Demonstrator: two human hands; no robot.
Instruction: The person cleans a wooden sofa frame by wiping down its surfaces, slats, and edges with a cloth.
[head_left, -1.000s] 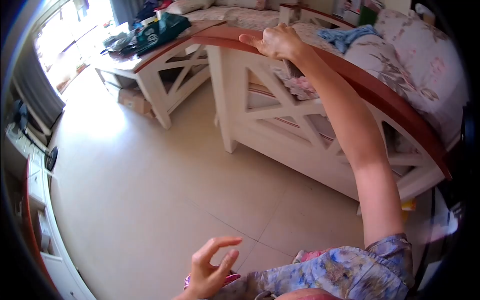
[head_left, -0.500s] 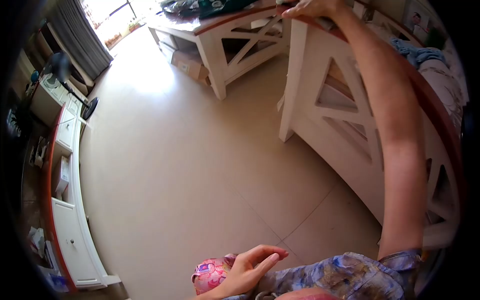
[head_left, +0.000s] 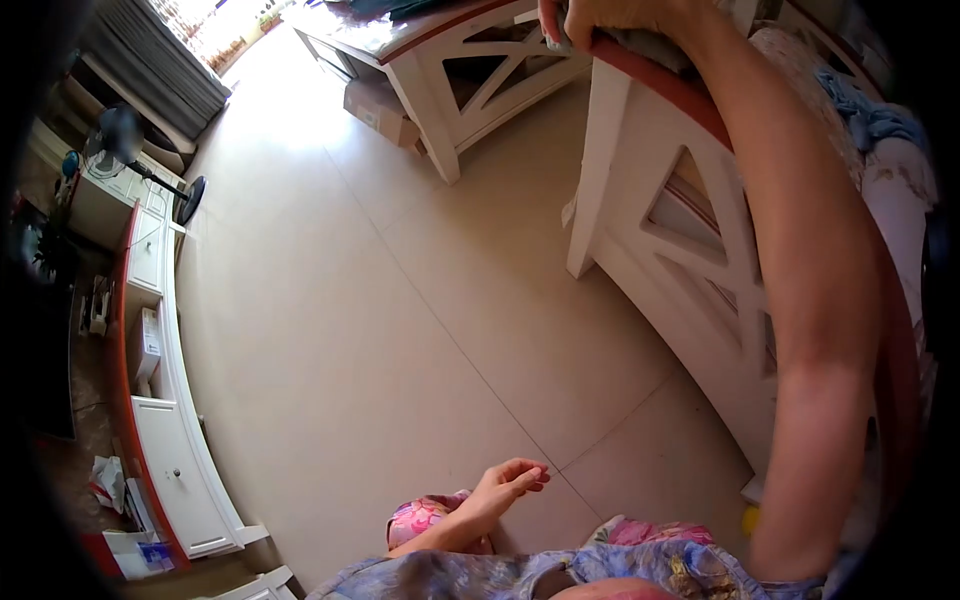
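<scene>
My right hand (head_left: 625, 18) is at the top of the view, bent over the corner of the red-brown top rail (head_left: 665, 90) of a white wooden frame with cross-shaped cut-outs. A grey cloth-like piece (head_left: 652, 46) shows beneath the palm, pressed against the rail; most of it is hidden by the hand. My left hand (head_left: 512, 485) hangs low in the middle, in front of my body. Its fingers are loosely bent and nothing shows in them. Pink patterned fabric (head_left: 420, 518) on my legs lies beside that wrist.
A white table (head_left: 420, 110) with a cardboard box (head_left: 378, 115) underneath stands ahead. Along the left run a white cabinet (head_left: 175, 470) and a black standing fan (head_left: 188, 200). Blue cloth (head_left: 870, 110) lies behind the frame at right. Tiled floor (head_left: 350, 330) spreads between them.
My view has shifted slightly. My right hand stays at the rail's corner, its wrist more bent, with more grey cloth showing. My left hand has drawn up a little and its fingers have curled more.
</scene>
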